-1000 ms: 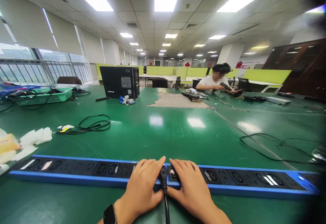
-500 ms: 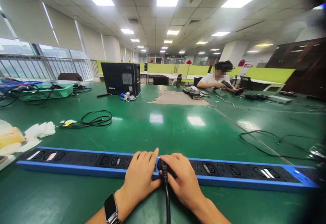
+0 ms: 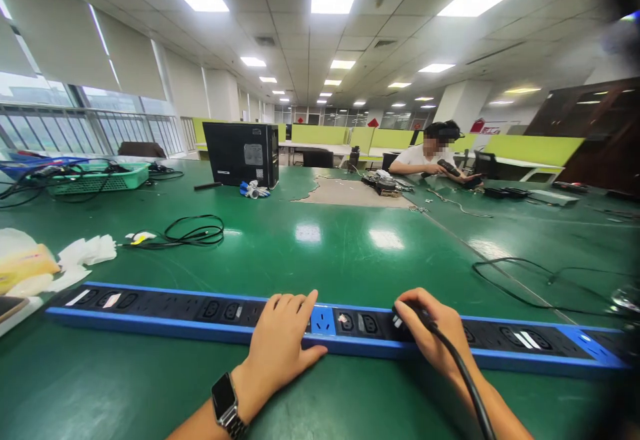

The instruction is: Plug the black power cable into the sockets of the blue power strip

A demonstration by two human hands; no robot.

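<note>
A long blue power strip (image 3: 350,345) with black socket faces lies across the green table in front of me. My left hand (image 3: 280,333) rests over its middle, with fingers across the top to the far edge and the thumb along the near side, holding it. Just right of that thumb, a blue socket (image 3: 323,321) shows its bare slots. My right hand (image 3: 435,327) pinches a black power plug (image 3: 419,307), its metal pins pointing left and free of any socket. The plug's thick black cord (image 3: 463,367) runs down over my right wrist.
Left of the strip lie crumpled tissues (image 3: 87,253) and a coiled black cable (image 3: 195,230). Further back stand a green basket (image 3: 100,182) of cables and a black computer case (image 3: 240,153) beside gloves (image 3: 254,190). A co-worker (image 3: 425,160) sits across the table.
My right hand has taken hold of the plug, pulled it out of the blue socket and moved it right. My left hand has stayed on the strip.
</note>
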